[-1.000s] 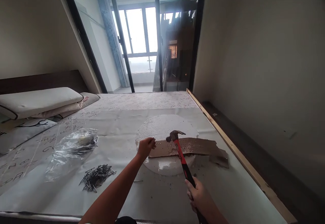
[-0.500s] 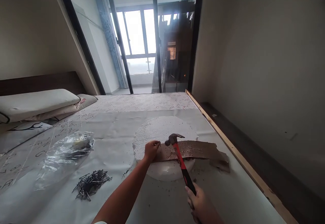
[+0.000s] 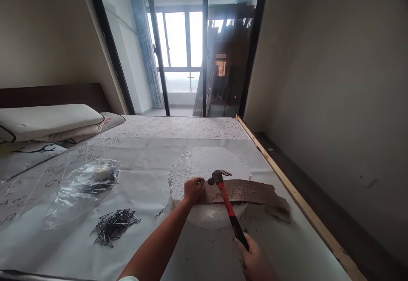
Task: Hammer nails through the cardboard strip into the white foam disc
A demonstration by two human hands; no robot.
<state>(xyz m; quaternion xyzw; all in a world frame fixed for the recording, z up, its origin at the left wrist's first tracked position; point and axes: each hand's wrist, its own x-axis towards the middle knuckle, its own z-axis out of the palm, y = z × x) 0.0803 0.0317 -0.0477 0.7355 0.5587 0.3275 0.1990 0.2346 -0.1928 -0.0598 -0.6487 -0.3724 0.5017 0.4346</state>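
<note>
My right hand (image 3: 253, 260) is closed round the red-and-black handle of a claw hammer (image 3: 227, 204). Its steel head hangs just right of my left hand (image 3: 194, 188). My left hand pinches a small nail upright at the left end of a brown cardboard strip (image 3: 247, 191). The strip is dotted with holes and lies across a round white foam disc (image 3: 204, 166). A heap of loose dark nails (image 3: 113, 226) lies to the left on the sheeted surface.
A crumpled clear plastic bag (image 3: 86, 183) lies beyond the nails. Folded white pads (image 3: 47, 121) are stacked at the far left. A wooden rail (image 3: 296, 200) edges the surface on the right, with a dark floor gap and wall beyond. Glass doors stand ahead.
My left hand has come down from above the strip's left end onto it. The hammer head has dropped lower and closer to that hand.
</note>
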